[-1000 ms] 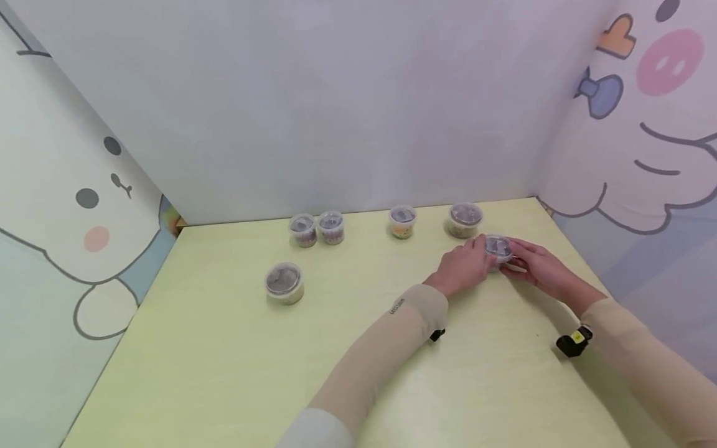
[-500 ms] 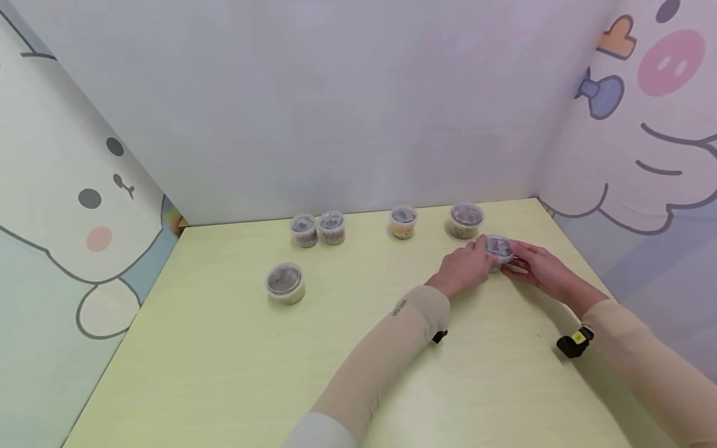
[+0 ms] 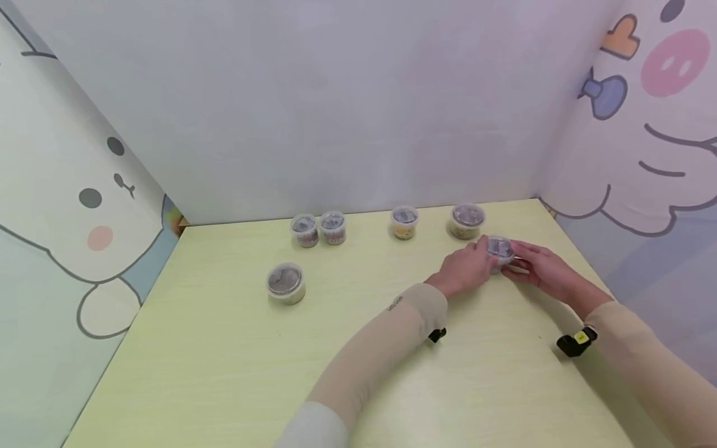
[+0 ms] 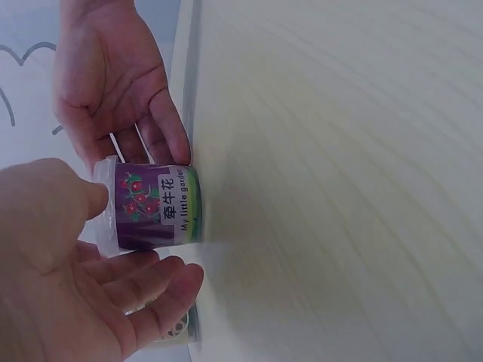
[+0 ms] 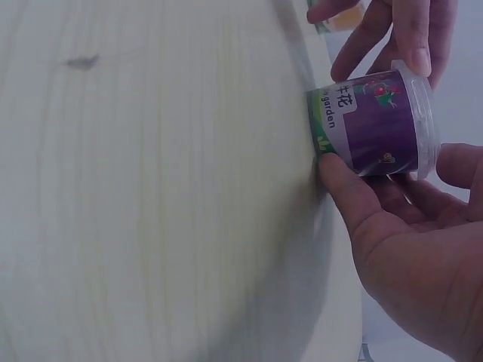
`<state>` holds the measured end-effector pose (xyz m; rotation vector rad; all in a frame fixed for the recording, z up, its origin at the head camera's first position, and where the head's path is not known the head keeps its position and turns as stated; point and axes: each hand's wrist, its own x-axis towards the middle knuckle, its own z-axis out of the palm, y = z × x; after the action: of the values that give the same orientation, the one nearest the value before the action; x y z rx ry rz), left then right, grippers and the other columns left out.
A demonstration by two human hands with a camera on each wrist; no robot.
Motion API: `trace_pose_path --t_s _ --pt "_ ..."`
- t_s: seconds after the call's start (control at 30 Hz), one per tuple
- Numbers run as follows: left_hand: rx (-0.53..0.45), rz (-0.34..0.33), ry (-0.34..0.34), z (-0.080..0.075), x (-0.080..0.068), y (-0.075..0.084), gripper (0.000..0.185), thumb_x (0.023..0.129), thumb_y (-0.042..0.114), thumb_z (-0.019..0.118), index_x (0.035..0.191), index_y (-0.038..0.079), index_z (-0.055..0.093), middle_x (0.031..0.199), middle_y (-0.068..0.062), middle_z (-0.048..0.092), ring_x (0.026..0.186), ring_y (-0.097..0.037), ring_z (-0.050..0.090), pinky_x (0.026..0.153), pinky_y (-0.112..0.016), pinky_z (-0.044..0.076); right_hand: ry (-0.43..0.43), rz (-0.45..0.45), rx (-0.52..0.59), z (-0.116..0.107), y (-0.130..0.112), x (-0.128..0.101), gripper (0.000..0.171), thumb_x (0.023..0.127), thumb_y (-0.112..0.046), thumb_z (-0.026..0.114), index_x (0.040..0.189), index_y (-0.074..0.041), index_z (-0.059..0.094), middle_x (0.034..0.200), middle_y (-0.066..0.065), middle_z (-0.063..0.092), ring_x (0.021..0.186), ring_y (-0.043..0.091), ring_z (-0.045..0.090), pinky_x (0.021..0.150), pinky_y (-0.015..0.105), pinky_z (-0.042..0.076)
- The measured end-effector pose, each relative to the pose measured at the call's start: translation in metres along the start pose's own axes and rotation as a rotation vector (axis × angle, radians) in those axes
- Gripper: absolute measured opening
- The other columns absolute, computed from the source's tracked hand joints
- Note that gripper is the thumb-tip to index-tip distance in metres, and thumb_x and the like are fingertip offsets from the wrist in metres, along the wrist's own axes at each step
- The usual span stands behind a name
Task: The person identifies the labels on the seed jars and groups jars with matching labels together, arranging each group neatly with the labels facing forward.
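Both my arms reach to the far right. My left hand and right hand face each other, palms inward, fingers curled, thumbs up, gripping between them; sleeves cover both forearms to the wrists.

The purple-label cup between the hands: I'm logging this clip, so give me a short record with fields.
held thing: purple-label cup, lidded, standing on the table
left hand: fingers curled round the cup's side
right hand: fingers against the opposite side
label: flowers, "My little garden"
other cups: five lidded cups, nearest just behind
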<state>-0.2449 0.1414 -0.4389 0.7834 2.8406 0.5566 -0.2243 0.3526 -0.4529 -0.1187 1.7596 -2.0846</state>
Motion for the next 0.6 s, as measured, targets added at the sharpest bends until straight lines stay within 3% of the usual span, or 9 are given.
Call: trace_pose_path --t_s 0.23,0.4,0.6 --pt "-0.302 0.045 0.038 -0.019 -0.011 -0.025 0.062 0.109 0.043 0.038 0.16 0.01 0.028 0.152 -0.004 0.049 0.133 -0.016 0.051 0.108 -0.029 0.042 -0.153 -0.056 0.016 0.013 -0.003 0.011 0.035 0.113 -0.024 0.033 0.132 -0.013 0.06 0.126 -0.001 0.063 0.118 0.016 0.06 0.099 0.039 0.052" --pt "-0.524 -0.006 0.079 -0.036 -0.024 -0.048 0.063 0.109 0.05 0.034 0.16 0.014 0.031 0.146 -0.006 0.056 0.128 -0.018 0.057 0.105 -0.03 0.045 -0.219 -0.051 0.006 0.033 -0.009 0.018 0.035 0.113 -0.023 0.031 0.136 -0.011 0.056 0.13 0.003 0.061 0.12 0.02 0.059 0.103 0.046 0.049" --pt "-0.837 -0.042 0.075 -0.056 -0.044 -0.071 0.059 0.108 0.049 0.04 0.158 0.017 0.037 0.135 -0.013 0.06 0.107 -0.02 0.065 0.085 -0.04 0.058 -0.159 -0.009 -0.039 0.067 -0.019 0.026 0.038 0.111 -0.025 0.041 0.143 -0.005 0.037 0.133 0.006 0.053 0.117 0.021 0.06 0.103 0.046 0.049"
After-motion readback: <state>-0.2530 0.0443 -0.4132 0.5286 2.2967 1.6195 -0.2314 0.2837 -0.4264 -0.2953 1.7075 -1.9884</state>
